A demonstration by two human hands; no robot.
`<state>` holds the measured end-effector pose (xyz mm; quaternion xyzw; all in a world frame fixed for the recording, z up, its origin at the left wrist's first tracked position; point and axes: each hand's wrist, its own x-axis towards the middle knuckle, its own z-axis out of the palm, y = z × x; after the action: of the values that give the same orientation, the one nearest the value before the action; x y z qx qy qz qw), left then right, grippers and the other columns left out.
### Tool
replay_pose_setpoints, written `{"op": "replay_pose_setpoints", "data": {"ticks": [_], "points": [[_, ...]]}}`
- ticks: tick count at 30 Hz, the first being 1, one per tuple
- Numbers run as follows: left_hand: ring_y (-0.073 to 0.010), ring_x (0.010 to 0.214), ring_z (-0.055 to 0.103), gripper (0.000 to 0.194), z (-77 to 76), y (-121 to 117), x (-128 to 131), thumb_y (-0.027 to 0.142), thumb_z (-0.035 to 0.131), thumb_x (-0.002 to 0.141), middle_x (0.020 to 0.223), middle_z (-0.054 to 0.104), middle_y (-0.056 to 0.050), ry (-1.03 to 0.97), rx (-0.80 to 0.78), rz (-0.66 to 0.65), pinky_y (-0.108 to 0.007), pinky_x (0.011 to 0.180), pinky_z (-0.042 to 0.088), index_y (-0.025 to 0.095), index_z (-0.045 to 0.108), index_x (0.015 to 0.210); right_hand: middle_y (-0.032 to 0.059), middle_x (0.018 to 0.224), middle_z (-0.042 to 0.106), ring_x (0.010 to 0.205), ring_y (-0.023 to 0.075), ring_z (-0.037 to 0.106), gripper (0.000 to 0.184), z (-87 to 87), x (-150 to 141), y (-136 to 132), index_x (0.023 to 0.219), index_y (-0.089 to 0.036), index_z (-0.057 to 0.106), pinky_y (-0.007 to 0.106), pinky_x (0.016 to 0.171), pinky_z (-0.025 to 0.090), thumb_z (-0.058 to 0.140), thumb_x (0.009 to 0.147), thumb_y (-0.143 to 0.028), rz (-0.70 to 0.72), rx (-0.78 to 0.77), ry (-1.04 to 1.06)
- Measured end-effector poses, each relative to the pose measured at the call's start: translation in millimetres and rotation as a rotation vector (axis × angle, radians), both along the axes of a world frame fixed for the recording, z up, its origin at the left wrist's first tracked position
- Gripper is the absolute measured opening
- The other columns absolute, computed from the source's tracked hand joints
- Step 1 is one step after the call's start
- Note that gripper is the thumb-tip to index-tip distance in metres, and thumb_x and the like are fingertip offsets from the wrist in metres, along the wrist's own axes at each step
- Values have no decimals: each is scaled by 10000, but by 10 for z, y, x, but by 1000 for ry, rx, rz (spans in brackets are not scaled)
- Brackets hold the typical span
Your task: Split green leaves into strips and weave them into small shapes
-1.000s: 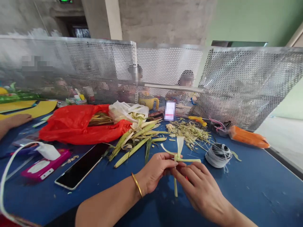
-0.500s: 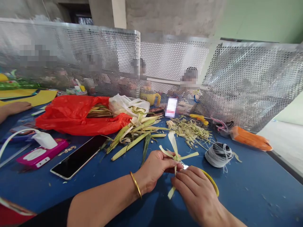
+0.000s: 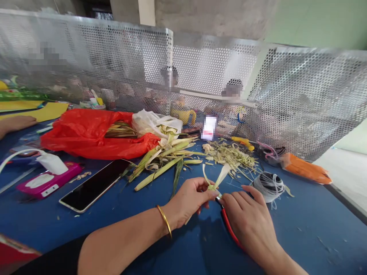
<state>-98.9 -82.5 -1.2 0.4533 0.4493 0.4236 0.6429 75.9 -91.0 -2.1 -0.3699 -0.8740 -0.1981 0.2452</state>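
My left hand [image 3: 193,198] pinches a knotted strip of pale green corn husk [image 3: 222,175] between thumb and fingers, with its loose ends standing up above the fingertips. Closed around the red-handled pliers [image 3: 229,229], my right hand [image 3: 249,214] lies just to the right. The metal tip of the pliers is close under the knot; my fingers partly hide it, and I cannot tell whether it grips the husk. A spool of white thread [image 3: 268,187] sits beyond my right hand.
Husk leaves [image 3: 160,173] spill from a red plastic bag [image 3: 86,133] and a white bag. Shredded husk [image 3: 232,154] lies before a perforated metal screen [image 3: 212,65]. A phone [image 3: 94,187], a magenta power strip [image 3: 50,181] and an orange packet [image 3: 305,168] are on the blue table. Another person's hand [image 3: 17,124] rests left.
The husk knot has turned in my left fingers, and its ends point differently. My right hand has rotated and shifted right; the red handle shows now where a yellow one did.
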Motion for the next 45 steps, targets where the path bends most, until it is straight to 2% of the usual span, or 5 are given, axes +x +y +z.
{"op": "replay_pose_setpoints", "data": {"ticks": [19,26,29,34,45], "points": [[-27,452,431,219,-35,-6,28,269,712,694,705,677,-37,-57,-129,22,-160,432,256,129,711,863,-10,597,544,544,141,488,277,-61,-186,-251,691,-192,503,308,671,344,403,946,-153,146,-214,182],[-46,446,464,426,62,40,-71,507,604,767,791,697,-70,-70,-144,-126,-193,389,177,140,707,955,112,943,646,898,248,581,188,139,83,-49,1036,-176,617,378,794,397,494,922,-261,-68,10,347],[-55,464,496,418,42,31,-75,503,671,709,774,691,-60,5,-108,-144,-194,397,212,137,716,906,88,1046,664,1054,267,570,215,138,144,71,1081,-217,611,436,950,347,533,906,-312,-78,-107,252],[-59,462,498,288,-8,31,-59,367,729,674,650,639,-1,115,-55,-119,-192,419,255,160,736,875,-35,721,655,726,146,608,188,96,113,97,783,-228,605,427,1043,256,492,933,-237,17,-378,232],[-67,458,510,205,31,32,-89,336,714,678,570,595,12,78,-65,-179,-188,404,235,137,667,680,-15,691,633,696,162,567,243,113,113,91,737,-206,595,383,902,345,472,933,-282,-13,-395,306]]}}
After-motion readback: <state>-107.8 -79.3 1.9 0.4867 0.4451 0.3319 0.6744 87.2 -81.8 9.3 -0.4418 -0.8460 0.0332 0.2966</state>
